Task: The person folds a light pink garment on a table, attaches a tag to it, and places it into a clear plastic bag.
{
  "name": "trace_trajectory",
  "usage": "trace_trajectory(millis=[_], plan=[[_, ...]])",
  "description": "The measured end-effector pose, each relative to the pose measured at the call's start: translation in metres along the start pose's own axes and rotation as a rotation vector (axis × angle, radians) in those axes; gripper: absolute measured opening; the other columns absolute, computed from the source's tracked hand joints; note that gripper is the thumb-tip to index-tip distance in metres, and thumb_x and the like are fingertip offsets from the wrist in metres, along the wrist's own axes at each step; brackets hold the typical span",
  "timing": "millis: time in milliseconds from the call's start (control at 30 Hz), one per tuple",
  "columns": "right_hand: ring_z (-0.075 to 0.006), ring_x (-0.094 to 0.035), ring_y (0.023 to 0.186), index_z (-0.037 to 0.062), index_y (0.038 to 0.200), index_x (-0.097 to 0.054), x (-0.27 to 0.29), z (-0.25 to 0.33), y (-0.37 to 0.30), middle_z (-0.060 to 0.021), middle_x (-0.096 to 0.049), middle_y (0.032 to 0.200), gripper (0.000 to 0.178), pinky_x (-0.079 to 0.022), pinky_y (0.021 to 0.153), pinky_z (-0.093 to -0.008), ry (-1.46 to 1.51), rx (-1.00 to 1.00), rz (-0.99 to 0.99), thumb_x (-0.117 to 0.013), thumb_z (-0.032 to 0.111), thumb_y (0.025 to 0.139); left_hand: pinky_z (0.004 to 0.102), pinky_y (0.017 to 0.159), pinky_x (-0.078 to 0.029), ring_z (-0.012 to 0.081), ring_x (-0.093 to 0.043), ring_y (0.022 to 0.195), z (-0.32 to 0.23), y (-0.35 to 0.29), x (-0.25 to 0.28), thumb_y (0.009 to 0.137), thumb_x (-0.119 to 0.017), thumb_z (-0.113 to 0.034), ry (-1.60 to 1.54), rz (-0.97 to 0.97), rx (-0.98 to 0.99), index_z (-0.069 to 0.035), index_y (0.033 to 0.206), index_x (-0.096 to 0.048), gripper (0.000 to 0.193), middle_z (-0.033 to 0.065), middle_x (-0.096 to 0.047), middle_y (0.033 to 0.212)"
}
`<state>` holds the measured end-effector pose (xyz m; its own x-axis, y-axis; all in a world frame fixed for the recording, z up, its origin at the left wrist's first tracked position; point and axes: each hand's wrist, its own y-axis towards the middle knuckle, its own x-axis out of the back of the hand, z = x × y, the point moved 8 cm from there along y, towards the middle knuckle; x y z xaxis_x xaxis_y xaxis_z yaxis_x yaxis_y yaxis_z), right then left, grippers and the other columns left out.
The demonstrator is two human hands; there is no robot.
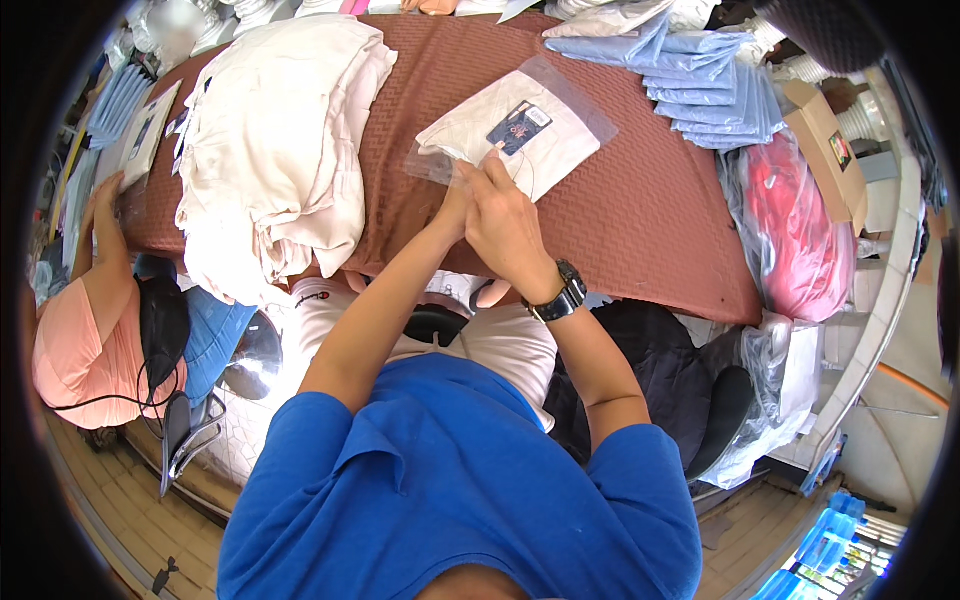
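A folded cream garment [565, 140] lies in a clear plastic bag [592, 112] on the brown-covered table. A dark hang tag [520, 127] with a pale label rests on the garment, and a thin cord loops beside it. At the bag's near left edge, my left hand [456, 205] is closed on the plastic, its fingers partly hidden behind my right hand. My right hand [503, 222], with a black watch on the wrist, crosses close beside it. Its fingers are curled and pinched at the bag's near edge; exactly what lies between the fingertips is hard to see.
A big heap of cream garments [285, 140] lies left of the bag. Blue packaged garments [715, 95] are stacked at the far right, near a red bagged bundle [795, 225] and a cardboard box [825, 155]. At left, another person [100, 320] reaches toward packed garments.
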<state>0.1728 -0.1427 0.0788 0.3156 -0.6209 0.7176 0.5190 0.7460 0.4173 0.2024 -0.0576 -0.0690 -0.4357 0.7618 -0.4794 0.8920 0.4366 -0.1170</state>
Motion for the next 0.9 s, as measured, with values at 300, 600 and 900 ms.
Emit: trace_trajectory(millis=[300,600,900], plan=[[-0.0434,-0.064,0.081,0.0020,0.129,-0.057,0.000,0.065,-0.019,-0.0202,-0.056,0.107,0.045,-0.053,0.070,-0.0496,0.101,-0.004,0.018,-0.057,-0.003,0.085,0.0357,0.101,-0.045,0.0234,-0.056,0.117,0.010,-0.007,0.005,0.105,-0.052,-0.022,0.120,-0.019,-0.038,0.000,0.138,-0.050,0.040,0.0131,-0.058,0.130],[-0.0313,-0.061,0.069,0.0011,0.131,-0.054,0.028,0.077,-0.014,-0.0166,-0.053,0.098,0.042,-0.051,0.060,-0.0404,0.229,0.035,-0.316,-0.059,-0.002,0.090,0.0440,0.105,-0.043,0.0357,-0.059,0.121,-0.117,0.013,-0.063,0.102,-0.053,-0.025,0.733,-0.035,-0.456,-0.001,0.141,-0.049,0.046,0.0216,-0.061,0.133],[-0.0247,-0.061,0.066,0.0003,0.107,-0.065,0.000,0.075,-0.068,-0.0121,-0.062,0.086,0.021,-0.050,0.058,-0.0346,0.347,0.134,-0.123,-0.073,0.003,0.087,0.0532,0.106,-0.047,0.0462,-0.045,0.135,-0.088,-0.021,-0.079,0.089,-0.059,-0.007,1.740,0.410,-0.860,-0.028,0.155,-0.038,0.072,0.0139,-0.036,0.159]])
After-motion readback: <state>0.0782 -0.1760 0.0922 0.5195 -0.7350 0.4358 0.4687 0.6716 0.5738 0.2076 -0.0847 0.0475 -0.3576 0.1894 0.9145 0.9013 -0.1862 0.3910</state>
